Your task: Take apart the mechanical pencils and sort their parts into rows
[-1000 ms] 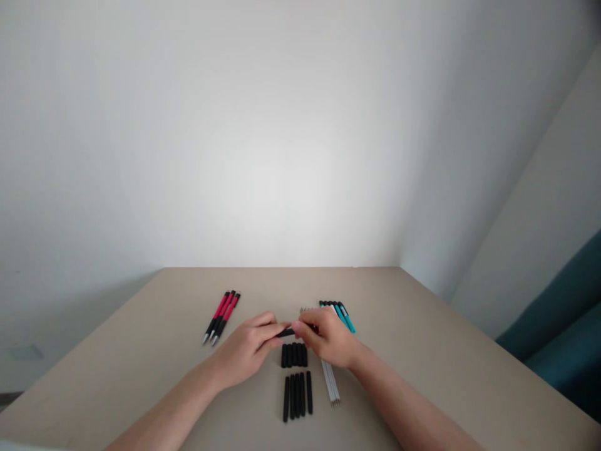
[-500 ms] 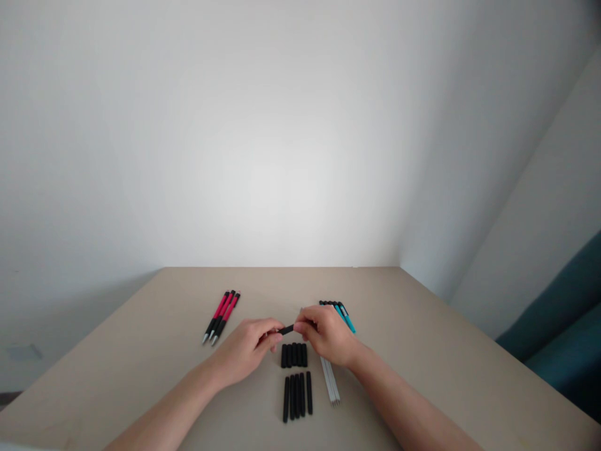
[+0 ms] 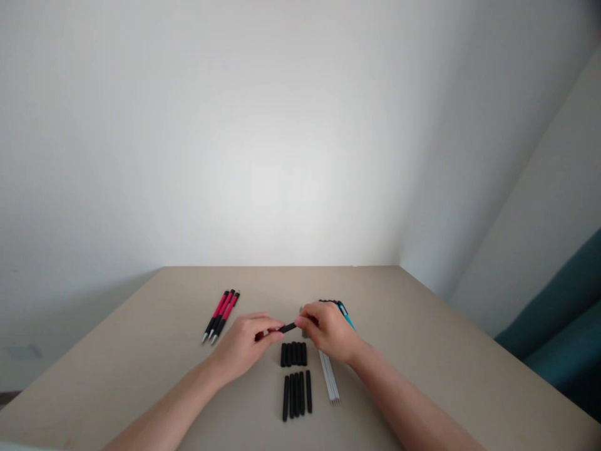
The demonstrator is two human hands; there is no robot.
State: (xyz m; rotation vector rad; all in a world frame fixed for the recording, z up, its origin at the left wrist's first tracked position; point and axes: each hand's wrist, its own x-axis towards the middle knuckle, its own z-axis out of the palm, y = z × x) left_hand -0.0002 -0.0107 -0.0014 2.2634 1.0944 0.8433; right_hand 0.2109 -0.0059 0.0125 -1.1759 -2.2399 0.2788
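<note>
Head view: both hands meet above the table (image 3: 141, 376), a slim black piece (image 3: 288, 327) between them.
Left hand (image 3: 244, 344): thumb and fingers pinched on the piece's left end.
Right hand (image 3: 328, 330): fingertips closed on its other end.
Just changed: a second ago the two hands' fingertips nearly met; now a short black stretch shows clearly between them — suggesting handling of this piece is unfinished, as neither hand has let go.
Black rows: short pieces (image 3: 293, 354) just below the hands, longer pieces (image 3: 297, 394) nearer the wearer.
White rods (image 3: 328, 376): partly under the right hand.
Red-and-black pens (image 3: 222, 316): beyond the left hand — apart from it.
</note>
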